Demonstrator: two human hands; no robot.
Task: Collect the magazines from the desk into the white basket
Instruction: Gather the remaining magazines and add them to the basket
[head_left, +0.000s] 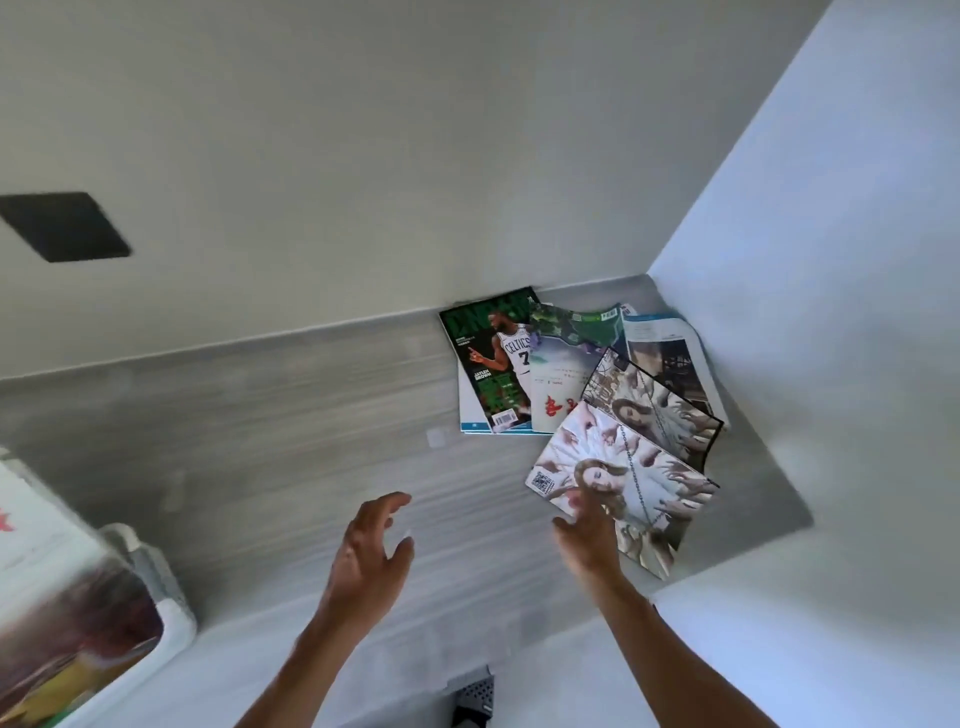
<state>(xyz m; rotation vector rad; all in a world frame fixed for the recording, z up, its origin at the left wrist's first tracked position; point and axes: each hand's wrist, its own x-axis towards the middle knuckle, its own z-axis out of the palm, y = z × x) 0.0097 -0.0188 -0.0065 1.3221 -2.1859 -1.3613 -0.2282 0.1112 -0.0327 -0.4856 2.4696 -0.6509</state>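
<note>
Several magazines lie fanned in the desk's far right corner. A green basketball magazine is at the left of the pile, and a pale one with red script lies beside it. Nearest me is a magazine showing a woman among many hands, with a similar one behind it. My right hand reaches to the near edge of that nearest magazine, fingers apart, touching its cover. My left hand hovers open above the bare desk. The white basket sits at the lower left with magazines in it.
White walls close the corner behind and to the right of the pile. A black plate is set in the back wall at the left. A small dark perforated object shows at the desk's near edge.
</note>
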